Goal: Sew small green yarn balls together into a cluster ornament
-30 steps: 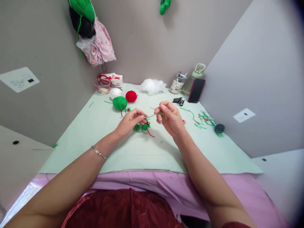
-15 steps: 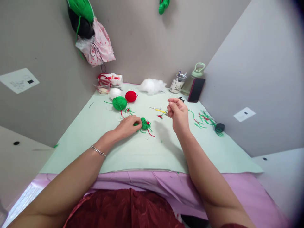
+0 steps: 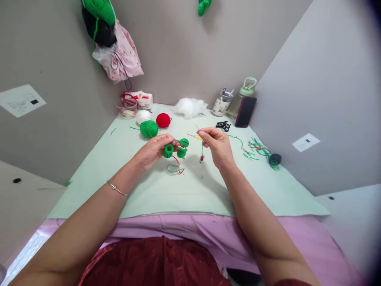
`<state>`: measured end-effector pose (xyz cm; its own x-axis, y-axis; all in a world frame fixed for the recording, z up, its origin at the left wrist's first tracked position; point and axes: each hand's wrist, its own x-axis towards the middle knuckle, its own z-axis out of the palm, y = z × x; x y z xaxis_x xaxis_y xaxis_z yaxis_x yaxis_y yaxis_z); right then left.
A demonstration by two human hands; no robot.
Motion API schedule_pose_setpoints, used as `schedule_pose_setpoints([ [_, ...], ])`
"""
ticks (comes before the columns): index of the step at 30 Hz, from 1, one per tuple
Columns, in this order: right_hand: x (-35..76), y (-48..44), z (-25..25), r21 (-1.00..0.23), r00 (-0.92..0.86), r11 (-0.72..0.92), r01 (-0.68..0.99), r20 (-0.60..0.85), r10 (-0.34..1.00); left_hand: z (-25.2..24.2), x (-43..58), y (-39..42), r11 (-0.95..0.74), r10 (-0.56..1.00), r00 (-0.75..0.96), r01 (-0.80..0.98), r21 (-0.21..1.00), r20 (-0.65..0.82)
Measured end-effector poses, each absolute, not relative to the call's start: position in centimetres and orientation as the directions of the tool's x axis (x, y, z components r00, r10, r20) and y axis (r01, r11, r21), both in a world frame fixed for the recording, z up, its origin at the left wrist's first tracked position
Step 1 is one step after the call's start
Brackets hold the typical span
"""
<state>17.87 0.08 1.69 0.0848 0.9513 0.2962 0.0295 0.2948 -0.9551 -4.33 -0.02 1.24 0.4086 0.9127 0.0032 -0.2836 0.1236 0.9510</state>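
My left hand [image 3: 154, 151] is closed on a green crocheted piece [image 3: 181, 152] with several rounded parts and a bit of red and white. Red and green yarn tails [image 3: 180, 170] hang from it towards the table. To its right, my right hand [image 3: 219, 146] pinches a thin needle [image 3: 197, 127] pointing up. A small red and green piece [image 3: 202, 159] dangles below that hand on a green strand. Behind the fingers lies a yellow-handled crochet hook [image 3: 195, 136], partly hidden by the right hand.
Green [image 3: 149, 129], red [image 3: 163, 120] and white [image 3: 144, 116] yarn balls sit at the back left. White stuffing [image 3: 190, 107], a pen cup [image 3: 222, 105], a bottle [image 3: 240, 101] and a phone [image 3: 245, 112] stand along the back. Yarn scraps [image 3: 256, 148] and black tape [image 3: 275, 159] lie right.
My left hand has lifted the green crocheted piece off the table and turned it. My right hand has come lower and left, and the small piece now hangs straight down.
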Motion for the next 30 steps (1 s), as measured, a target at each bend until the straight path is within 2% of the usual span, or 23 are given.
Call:
schedule_pose_setpoints([
  [5,17.87,0.15,1.58,-0.969,0.01,0.234,-0.082,0.234,0.972,1.18,-4.45,0.05,0.138,0.906,0.424,-0.318,0.938,0.011],
  [10,17.43,0.0,1.38,-0.985,-0.078,0.145,-0.095,0.152,0.985,1.06,-4.35,-0.06,0.146,0.898,0.44,-0.306,0.941,0.003],
  [15,17.22,-0.07,0.92,-0.987,-0.141,0.161,-0.027,0.163,0.976,0.97,-4.26,-0.11,0.149,0.885,0.465,-0.291,0.945,0.004],
  [22,17.41,0.04,0.87,-0.985,-0.122,0.154,-0.078,0.162,0.979,0.94,-4.05,-0.2,0.158,0.88,0.475,-0.307,0.939,0.007],
  [27,17.11,-0.31,1.3,-0.981,-0.163,0.015,-0.194,0.048,0.985,0.5,-4.01,-0.13,0.165,0.858,0.513,-0.306,0.938,0.016],
  [30,16.95,-0.4,1.4,-0.972,-0.196,-0.021,-0.235,0.026,0.98,0.33,-3.98,-0.11,0.164,0.848,0.53,-0.288,0.943,0.015],
])
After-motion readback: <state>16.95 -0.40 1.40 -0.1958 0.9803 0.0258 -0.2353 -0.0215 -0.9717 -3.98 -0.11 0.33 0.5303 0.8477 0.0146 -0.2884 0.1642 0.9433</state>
